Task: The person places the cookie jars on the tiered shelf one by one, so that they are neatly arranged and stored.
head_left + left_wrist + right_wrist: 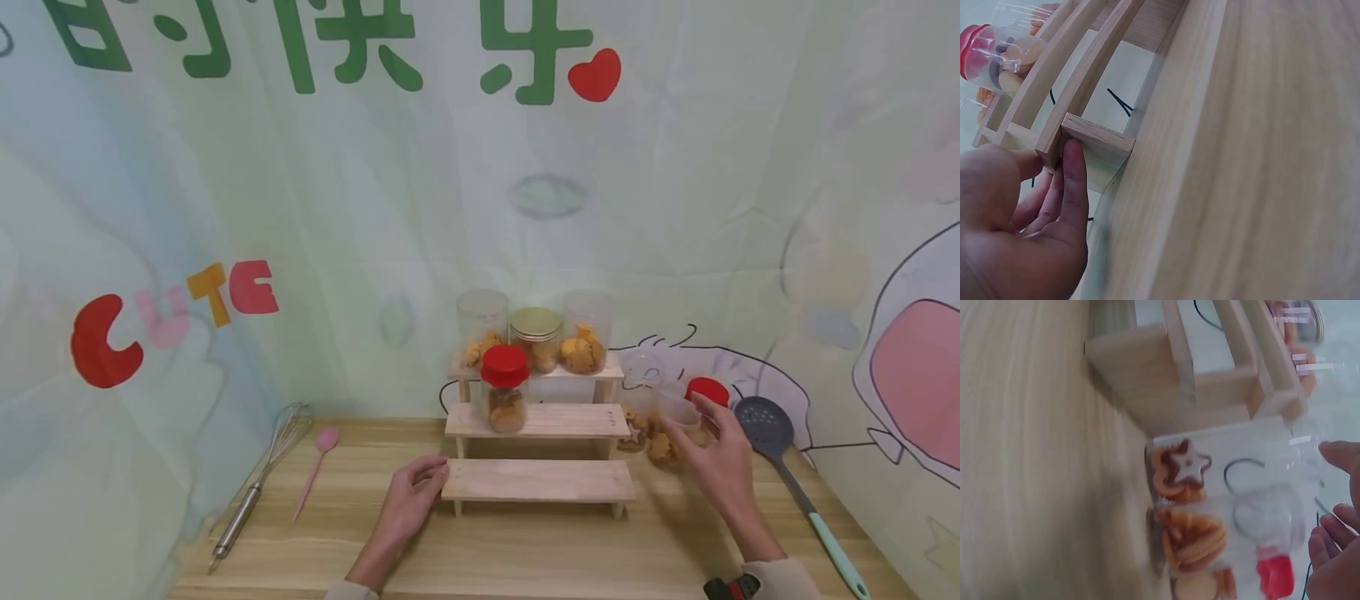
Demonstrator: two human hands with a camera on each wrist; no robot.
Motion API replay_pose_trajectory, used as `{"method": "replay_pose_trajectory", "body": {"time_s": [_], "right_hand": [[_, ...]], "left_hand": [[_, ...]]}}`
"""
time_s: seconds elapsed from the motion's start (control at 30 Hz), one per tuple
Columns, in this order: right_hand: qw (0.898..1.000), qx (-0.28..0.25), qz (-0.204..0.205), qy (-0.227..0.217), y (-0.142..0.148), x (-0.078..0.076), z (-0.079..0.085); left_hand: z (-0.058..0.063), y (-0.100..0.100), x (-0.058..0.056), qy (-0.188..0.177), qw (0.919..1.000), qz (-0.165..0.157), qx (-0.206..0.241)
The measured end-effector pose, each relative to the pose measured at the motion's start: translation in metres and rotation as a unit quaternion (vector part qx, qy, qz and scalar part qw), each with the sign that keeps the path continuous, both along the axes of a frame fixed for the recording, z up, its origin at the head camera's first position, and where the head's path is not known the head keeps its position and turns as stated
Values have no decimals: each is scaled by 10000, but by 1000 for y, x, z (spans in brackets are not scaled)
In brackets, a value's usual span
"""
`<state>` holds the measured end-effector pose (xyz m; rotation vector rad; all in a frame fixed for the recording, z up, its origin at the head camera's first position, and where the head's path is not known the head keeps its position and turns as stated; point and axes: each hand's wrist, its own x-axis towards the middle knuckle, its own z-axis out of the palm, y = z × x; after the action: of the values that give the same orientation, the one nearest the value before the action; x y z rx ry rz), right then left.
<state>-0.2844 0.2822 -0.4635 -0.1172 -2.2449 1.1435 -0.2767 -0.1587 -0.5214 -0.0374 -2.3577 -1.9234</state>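
Left hand (408,498) pinches the wooden shelf (538,481) by its lowest step's corner, while the right hand (716,457), thumb and fingers parted, apparently holding nothing, hovers at an open jar (678,410) beside the shelf, where bumping the rim could spill cookies (663,448).

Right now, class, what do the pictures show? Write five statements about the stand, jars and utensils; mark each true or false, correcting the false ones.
1. The left grip touches the bottom step of the wooden stand. True.
2. Three jars stand on the top step. True.
3. The red-lidded jar on the stand is on its top step. False: it is on the middle step.
4. The whisk lies left of the pink spoon. True.
5. The right grip holds the whisk. False: it is by the jars right of the stand.
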Motion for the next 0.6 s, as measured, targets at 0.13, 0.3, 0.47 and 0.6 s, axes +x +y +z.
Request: {"method": "replay_pose_trajectory", "body": {"time_s": [0.13, 0.3, 0.47, 0.6], "right_hand": [[9993, -289, -58, -210, 8, -3, -5], [9976, -363, -61, -579, 16, -8, -12], [9946, -358, 11, -975, 21, -9, -19], [9935, -384, 116, -1062, 22, -14, -24]], "left_hand": [[1, -2, 1, 20, 10000, 9, 68], [0, -3, 2, 57, 9999, -40, 108], [0, -2, 1, 9, 10000, -44, 79], [-1, -1, -1, -6, 10000, -16, 82]]}}
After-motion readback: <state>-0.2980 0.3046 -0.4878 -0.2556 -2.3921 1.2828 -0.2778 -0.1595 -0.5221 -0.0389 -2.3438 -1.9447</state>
